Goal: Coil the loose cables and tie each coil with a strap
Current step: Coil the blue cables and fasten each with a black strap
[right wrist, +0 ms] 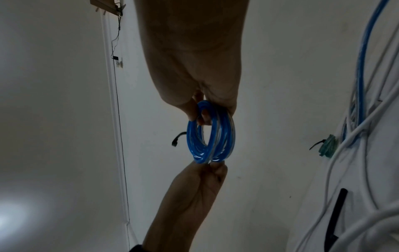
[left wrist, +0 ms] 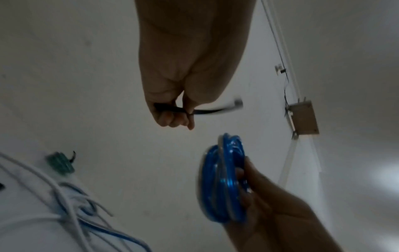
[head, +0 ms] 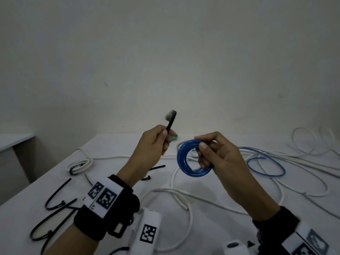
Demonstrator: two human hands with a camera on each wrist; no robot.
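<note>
My right hand holds a coil of blue cable upright above the white table, thumb on the outside and fingers through the ring. To the coil's left, my left hand pinches a black strap that points up and away, its head blurred. In the left wrist view the strap juts sideways from the curled fingers, with the blue coil just below. In the right wrist view the coil hangs between both hands, and the strap's head shows behind it.
Loose white cables and a loose blue cable sprawl over the table's middle and right. Several black straps lie at the near left. A tied white coil and a small green coil lie further back.
</note>
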